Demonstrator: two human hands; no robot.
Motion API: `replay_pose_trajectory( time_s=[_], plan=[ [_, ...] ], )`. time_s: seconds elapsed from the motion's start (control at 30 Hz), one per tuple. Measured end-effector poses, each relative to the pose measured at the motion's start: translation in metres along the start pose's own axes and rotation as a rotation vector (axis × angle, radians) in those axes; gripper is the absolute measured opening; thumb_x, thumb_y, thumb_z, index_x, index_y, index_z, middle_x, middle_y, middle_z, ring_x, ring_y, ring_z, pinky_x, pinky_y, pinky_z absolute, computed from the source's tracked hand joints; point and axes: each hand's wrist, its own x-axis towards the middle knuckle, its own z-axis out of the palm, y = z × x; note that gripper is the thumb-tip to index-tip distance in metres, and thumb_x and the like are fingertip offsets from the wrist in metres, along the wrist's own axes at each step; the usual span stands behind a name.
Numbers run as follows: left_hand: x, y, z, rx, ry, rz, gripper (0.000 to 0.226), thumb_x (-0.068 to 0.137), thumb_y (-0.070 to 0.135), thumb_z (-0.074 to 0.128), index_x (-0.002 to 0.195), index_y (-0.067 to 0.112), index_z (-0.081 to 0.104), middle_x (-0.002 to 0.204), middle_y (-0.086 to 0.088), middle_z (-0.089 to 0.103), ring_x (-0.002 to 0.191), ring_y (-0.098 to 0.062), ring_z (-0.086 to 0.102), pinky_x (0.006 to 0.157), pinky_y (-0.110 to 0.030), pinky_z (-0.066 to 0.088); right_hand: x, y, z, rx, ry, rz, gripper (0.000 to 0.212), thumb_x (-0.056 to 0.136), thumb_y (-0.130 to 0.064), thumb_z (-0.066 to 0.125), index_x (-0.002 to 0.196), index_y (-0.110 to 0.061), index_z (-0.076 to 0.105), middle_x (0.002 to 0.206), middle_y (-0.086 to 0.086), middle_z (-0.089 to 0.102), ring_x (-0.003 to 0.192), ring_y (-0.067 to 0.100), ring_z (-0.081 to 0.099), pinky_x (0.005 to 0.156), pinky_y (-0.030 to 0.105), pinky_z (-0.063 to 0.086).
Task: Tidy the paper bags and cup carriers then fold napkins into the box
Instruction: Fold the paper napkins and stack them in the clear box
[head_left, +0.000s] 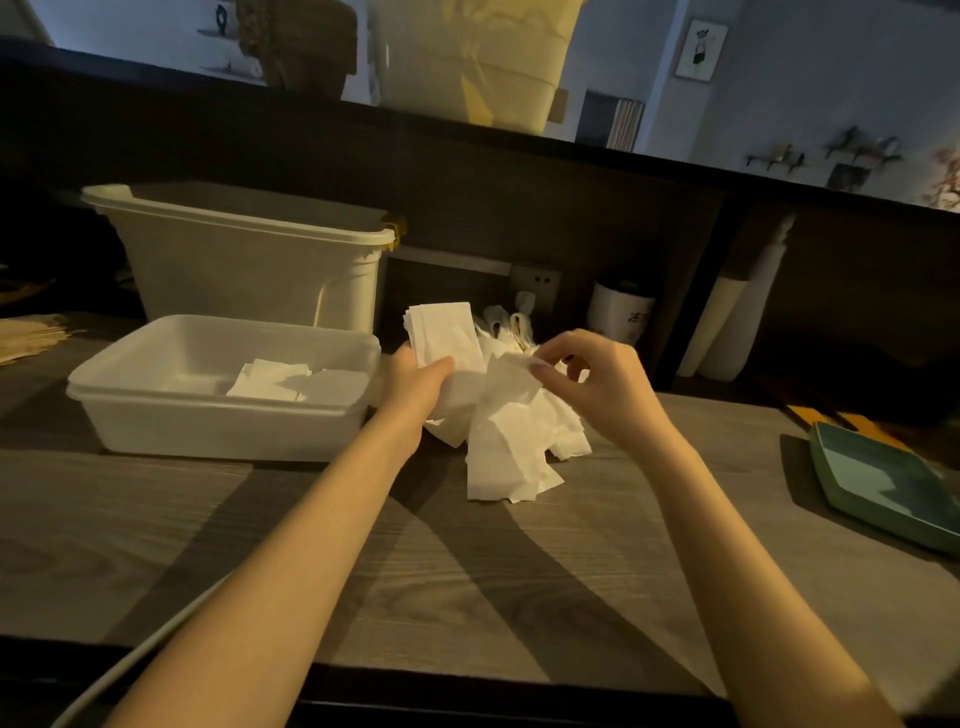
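Gripping a folded napkin stack (441, 332) in left hand (415, 384), right hand (587, 374) pinching one loose napkin (506, 415), white box (208, 415) left, tall bin (249, 260) behind, green tray (883, 488) right on the counter (363, 571).

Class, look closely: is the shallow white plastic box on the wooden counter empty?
No: folded white napkins already lie inside the shallow white plastic box.

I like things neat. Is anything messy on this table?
Yes. A loose heap of white napkins lies crumpled on the wooden counter right of the shallow white box, not stacked. The left hand holds a tidy folded bunch; the right hand pinches one from the heap. A few folded napkins already lie in the box.
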Motion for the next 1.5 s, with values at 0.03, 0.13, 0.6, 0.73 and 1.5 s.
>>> replay_pose_trajectory(
  time_s=[0.03,0.13,0.6,0.73,1.5],
  plan=[
    [-0.001,-0.001,0.000,-0.003,-0.002,-0.001,0.043,0.094,0.018,0.052,0.136,0.014,0.041,0.132,-0.008,0.051,0.120,-0.026,0.049,0.098,-0.040,0.042,-0.008,0.001,0.000,0.008,-0.051,0.002,0.006,0.087,-0.025,0.064,0.092,-0.023,0.065,0.086,-0.015,0.057,0.072,0.004,0.053,0.066,0.020,0.047],
    [-0.001,-0.001,0.000,-0.035,-0.003,-0.012,0.043,0.094,0.017,0.052,0.135,0.014,0.042,0.132,-0.008,0.052,0.121,-0.026,0.050,0.096,-0.039,0.043,-0.028,0.003,0.003,0.048,-0.180,0.020,0.007,0.085,-0.026,0.067,0.085,-0.031,0.062,0.086,-0.017,0.058,0.072,0.002,0.051,0.062,0.017,0.045],
    [-0.006,-0.002,-0.001,-0.049,0.021,-0.028,0.038,0.094,0.016,0.053,0.130,0.012,0.045,0.128,-0.008,0.053,0.116,-0.027,0.052,0.089,-0.037,0.049,-0.009,0.026,0.025,-0.052,-0.186,0.173,0.027,0.094,-0.034,0.053,0.115,-0.022,0.064,0.105,-0.006,0.061,0.083,0.003,0.052,0.069,0.018,0.040],
    [-0.007,0.000,-0.003,-0.075,0.016,-0.035,0.039,0.094,0.014,0.053,0.131,0.011,0.044,0.129,-0.009,0.053,0.117,-0.027,0.052,0.088,-0.037,0.048,0.004,0.029,0.040,-0.106,-0.296,0.212,0.024,0.091,-0.036,0.057,0.111,-0.024,0.066,0.109,-0.001,0.060,0.091,0.011,0.054,0.075,0.022,0.042],
    [0.002,-0.004,-0.004,-0.123,-0.008,-0.103,0.039,0.092,0.015,0.055,0.130,0.014,0.047,0.127,-0.007,0.055,0.114,-0.028,0.053,0.087,-0.040,0.049,0.002,0.014,0.012,0.692,-0.030,0.307,0.010,0.090,-0.011,0.056,0.084,-0.015,0.062,0.085,-0.001,0.064,0.079,0.009,0.064,0.074,0.025,0.057]
  ],
)
